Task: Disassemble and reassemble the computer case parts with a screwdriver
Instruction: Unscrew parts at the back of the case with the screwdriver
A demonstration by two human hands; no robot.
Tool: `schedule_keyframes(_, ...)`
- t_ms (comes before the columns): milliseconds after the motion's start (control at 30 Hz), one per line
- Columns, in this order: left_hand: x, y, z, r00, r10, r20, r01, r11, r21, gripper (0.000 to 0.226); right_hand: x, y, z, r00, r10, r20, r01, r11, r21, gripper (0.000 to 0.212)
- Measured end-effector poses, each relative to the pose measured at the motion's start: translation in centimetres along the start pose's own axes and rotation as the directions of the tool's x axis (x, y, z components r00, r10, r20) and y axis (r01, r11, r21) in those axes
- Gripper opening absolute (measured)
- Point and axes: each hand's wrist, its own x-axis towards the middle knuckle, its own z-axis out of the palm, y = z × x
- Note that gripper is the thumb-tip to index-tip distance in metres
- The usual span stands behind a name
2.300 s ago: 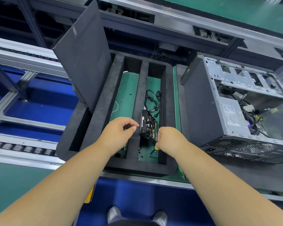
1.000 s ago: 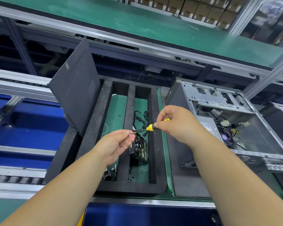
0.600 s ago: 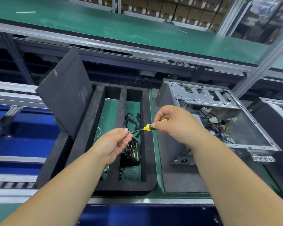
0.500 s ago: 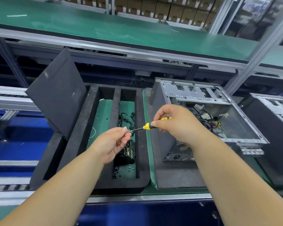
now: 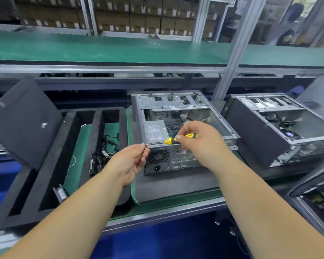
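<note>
Head view: the right hand (image 5: 198,141) grips a yellow-and-black-handled screwdriver (image 5: 178,139), fingers curled round the handle, shaft pointing left. The left hand (image 5: 129,161) pinches the shaft's tip between thumb and fingertips; any screw there is too small to tell. Both hover over the open grey metal computer case (image 5: 176,116) on the table's (image 5: 176,204) near edge.

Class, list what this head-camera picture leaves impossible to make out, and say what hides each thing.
- Screwdriver tip: head view, behind left hand fingertips; any screw too small.
- Handle end: inside right hand.
- Open computer case rear ports: right wrist covers some.
- Label on power supply: blurred.
</note>
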Motion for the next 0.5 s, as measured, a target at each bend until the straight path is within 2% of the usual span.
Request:
schedule_keyframes(267,-1.5,-2.6,2.9,1.0,0.01,0.013,-0.011,0.999,0.034,0.004,-3.6,1.7,-3.5,1.0,0.0,-0.023,0.0,1.0,0.001,0.009)
schedule_keyframes(500,-1.4,-2.8,3.3,1.0,0.003,0.013,-0.004,0.998,0.058,0.004,-4.4,2.2,-3.5,0.999,0.038,-0.039,-0.037,0.999,0.015,0.007)
